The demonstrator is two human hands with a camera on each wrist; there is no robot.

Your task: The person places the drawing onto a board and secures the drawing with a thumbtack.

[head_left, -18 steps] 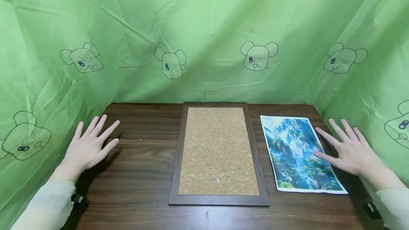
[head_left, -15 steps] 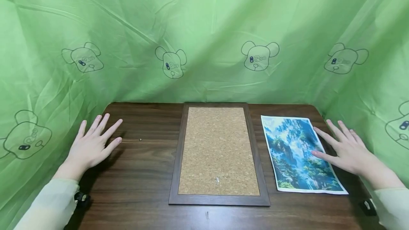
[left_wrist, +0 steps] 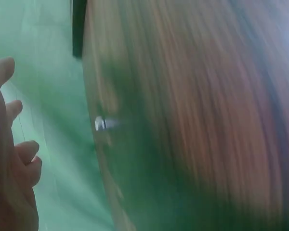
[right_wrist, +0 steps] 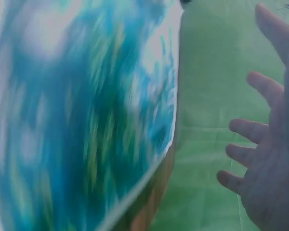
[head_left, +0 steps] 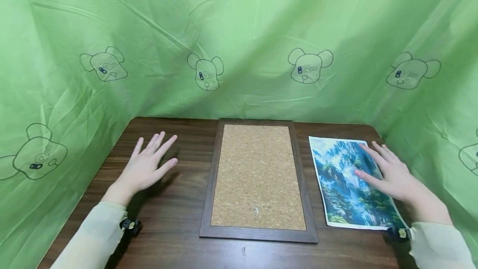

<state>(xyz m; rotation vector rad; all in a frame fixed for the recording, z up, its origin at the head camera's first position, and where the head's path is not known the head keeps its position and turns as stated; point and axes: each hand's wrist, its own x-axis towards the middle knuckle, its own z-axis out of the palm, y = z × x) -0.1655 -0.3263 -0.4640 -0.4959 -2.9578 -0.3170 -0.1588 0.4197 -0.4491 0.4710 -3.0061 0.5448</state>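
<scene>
My left hand [head_left: 143,169] hovers over the left part of the wooden table, its fingers spread and holding nothing. A small shiny piece [left_wrist: 102,123] lies on the tabletop in the left wrist view; the hand hides that spot in the head view. Over the right edge of a printed landscape picture [head_left: 347,194] is my right hand [head_left: 396,179], fingers extended and nothing in it. In the right wrist view the sheet [right_wrist: 86,120] is blurred, and the fingers appear apart from it. Between the hands lies a cork board [head_left: 259,173] with a dark wooden frame.
Green cloth [head_left: 254,32] printed with bear heads hangs behind the table and at both sides. The dark brown tabletop [head_left: 175,227] runs toward the front. A small pale mark [head_left: 256,210] shows near the cork board's lower edge. Each wrist wears a black device.
My left hand has moved right, toward the cork board, and now covers the small shiny piece. My right hand has shifted left, further over the picture. The head view has turned slightly.
</scene>
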